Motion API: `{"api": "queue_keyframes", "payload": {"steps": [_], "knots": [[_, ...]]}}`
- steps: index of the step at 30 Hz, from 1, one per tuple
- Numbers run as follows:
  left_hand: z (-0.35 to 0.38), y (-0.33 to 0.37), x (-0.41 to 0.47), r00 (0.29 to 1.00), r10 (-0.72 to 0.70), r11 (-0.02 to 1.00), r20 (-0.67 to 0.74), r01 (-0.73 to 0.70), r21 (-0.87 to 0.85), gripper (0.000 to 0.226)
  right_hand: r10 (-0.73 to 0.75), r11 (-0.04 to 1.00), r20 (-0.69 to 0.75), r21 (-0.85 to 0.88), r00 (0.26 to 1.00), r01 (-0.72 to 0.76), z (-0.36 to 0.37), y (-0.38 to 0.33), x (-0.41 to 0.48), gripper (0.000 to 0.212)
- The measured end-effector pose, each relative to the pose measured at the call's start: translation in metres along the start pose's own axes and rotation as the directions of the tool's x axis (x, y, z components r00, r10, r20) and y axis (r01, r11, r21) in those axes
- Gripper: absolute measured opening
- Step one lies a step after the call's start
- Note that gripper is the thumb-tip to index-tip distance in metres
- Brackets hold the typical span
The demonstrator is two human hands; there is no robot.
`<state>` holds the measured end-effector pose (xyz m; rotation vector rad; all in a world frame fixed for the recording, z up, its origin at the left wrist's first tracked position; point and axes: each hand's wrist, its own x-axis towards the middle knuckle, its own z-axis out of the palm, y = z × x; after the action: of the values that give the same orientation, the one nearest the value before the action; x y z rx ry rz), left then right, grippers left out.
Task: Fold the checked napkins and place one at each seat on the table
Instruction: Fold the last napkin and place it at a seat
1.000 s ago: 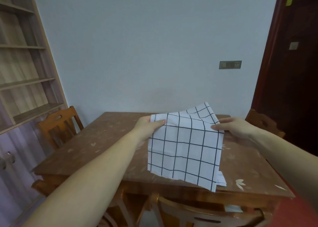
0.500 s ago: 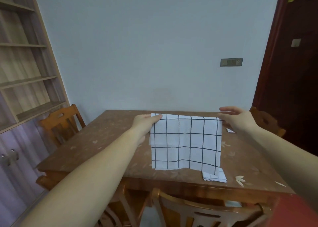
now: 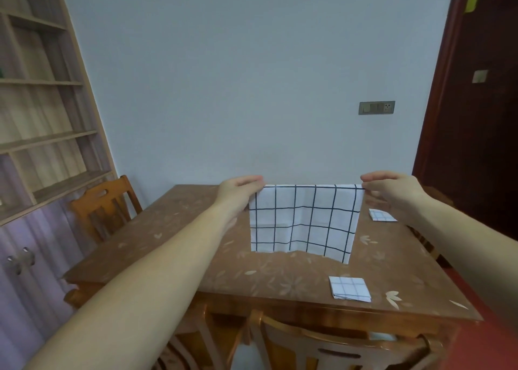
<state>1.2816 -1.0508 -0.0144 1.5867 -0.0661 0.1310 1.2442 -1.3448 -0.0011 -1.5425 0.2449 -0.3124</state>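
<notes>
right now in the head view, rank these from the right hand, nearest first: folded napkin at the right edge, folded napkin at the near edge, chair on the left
1. Folded napkin at the right edge, just under the right hand.
2. Folded napkin at the near edge, nearer the camera.
3. Chair on the left, across the table.

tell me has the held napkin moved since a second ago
Yes. The held napkin has risen and been pulled flat: its bottom edge overhung the table's near edge, and now hangs mid-table, uncovering the folded napkin.
</notes>
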Motion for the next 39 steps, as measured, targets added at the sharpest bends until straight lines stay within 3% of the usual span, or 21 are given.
{"api": "queue_keyframes", "payload": {"steps": [4,7,10,13,19,29,39], "knots": [[-0.005,0.005,-0.001,0.988,0.084,0.967,0.129,-0.112,0.227,0.028,0.006,1.0,-0.035,0.027,0.999,-0.005,0.001,-0.008,-0.003,0.02],[-0.006,0.01,-0.003,0.989,0.122,0.936,0.085,-0.143,0.322,0.025,-0.016,0.999,0.013,0.051,1.0,0.016,0.004,-0.013,-0.005,0.014],[-0.007,0.014,-0.002,0.991,0.125,0.945,0.037,-0.131,0.299,0.024,-0.097,0.98,0.135,-0.162,0.986,0.118,0.005,-0.014,-0.009,0.024],[-0.01,0.015,-0.001,0.995,0.097,0.947,0.033,-0.102,0.305,0.023,-0.214,0.859,0.181,-0.432,0.96,0.273,0.006,-0.017,-0.011,0.025],[-0.018,0.016,0.002,0.996,0.075,0.921,0.049,-0.088,0.38,0.022,-0.246,0.592,0.283,-0.714,0.927,0.374,0.008,-0.02,-0.009,0.023],[-0.021,0.021,0.001,0.986,0.105,0.854,0.13,-0.156,0.496,0.011,-0.346,0.307,0.434,-0.786,0.832,0.537,0.004,-0.024,0.007,0.011],[-0.022,0.022,0.002,0.981,0.091,0.853,0.17,-0.165,0.494,0.009,-0.264,0.298,0.438,-0.81,0.859,0.505,-0.008,-0.024,0.007,0.009]]}}
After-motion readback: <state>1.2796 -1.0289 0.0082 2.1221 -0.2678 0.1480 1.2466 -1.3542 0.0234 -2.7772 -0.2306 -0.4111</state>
